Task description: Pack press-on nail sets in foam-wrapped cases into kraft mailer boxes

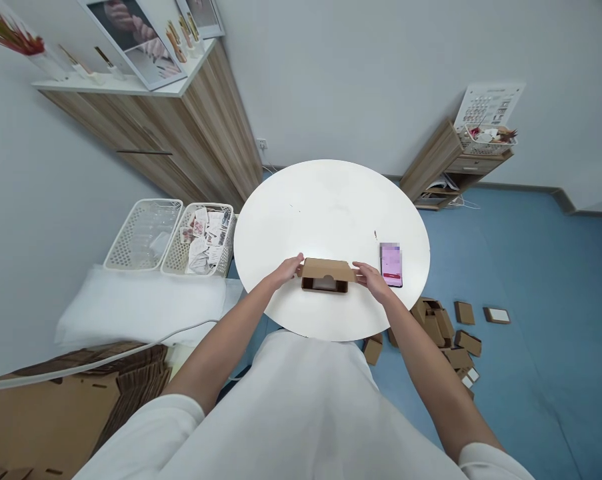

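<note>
A small brown cardboard box [325, 274] lies on the round white table [325, 213], near its front edge. Its open side faces me and something pale shows inside. My left hand [287, 270] grips the box's left end with fingers closed on it. My right hand [373, 279] holds the right end the same way. A phone [391, 265] with a pink lit screen lies flat on the table just right of my right hand.
Two white baskets [143, 233] stand at the left, one holding several cards [205, 240]. Flat cardboard sheets [71, 393] are stacked at lower left. Several small folded boxes [445, 333] lie on the blue floor at the right. Wooden cabinets [191, 133] line the wall.
</note>
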Demonstrator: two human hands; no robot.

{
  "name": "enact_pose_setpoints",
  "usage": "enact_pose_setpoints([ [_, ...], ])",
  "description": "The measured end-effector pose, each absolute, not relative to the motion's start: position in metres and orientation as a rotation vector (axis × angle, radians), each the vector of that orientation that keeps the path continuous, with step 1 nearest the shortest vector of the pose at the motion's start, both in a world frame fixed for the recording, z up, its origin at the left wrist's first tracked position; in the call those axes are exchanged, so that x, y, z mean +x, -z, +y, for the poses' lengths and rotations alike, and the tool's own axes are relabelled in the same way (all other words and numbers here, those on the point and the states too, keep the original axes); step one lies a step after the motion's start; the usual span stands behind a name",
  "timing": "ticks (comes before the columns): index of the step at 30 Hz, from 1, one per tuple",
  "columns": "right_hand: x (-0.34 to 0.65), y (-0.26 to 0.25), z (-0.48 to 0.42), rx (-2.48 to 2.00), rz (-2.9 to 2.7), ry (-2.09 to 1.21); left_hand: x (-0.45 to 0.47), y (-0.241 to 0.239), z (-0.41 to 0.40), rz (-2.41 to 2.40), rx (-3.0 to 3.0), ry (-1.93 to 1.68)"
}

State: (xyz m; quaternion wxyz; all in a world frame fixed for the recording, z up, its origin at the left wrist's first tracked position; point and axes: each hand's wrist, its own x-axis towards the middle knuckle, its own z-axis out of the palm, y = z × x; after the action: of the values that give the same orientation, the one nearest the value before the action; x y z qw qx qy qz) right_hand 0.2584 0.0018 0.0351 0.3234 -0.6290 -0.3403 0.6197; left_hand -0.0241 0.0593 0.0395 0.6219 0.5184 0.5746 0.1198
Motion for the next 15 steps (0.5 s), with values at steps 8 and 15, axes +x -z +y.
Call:
enact_pose_setpoints([
  [8, 0.246, -0.047, -0.012, -1.776, -0.986, -1.628, -0.026, -0.032, 0.047, 1.355, 1.260, -0.274],
  [15, 0.226, -0.015, -0.034, -1.927, -1.016, -1.495, -0.019, -0.014, 0.028, 1.566, 1.409, -0.257],
])
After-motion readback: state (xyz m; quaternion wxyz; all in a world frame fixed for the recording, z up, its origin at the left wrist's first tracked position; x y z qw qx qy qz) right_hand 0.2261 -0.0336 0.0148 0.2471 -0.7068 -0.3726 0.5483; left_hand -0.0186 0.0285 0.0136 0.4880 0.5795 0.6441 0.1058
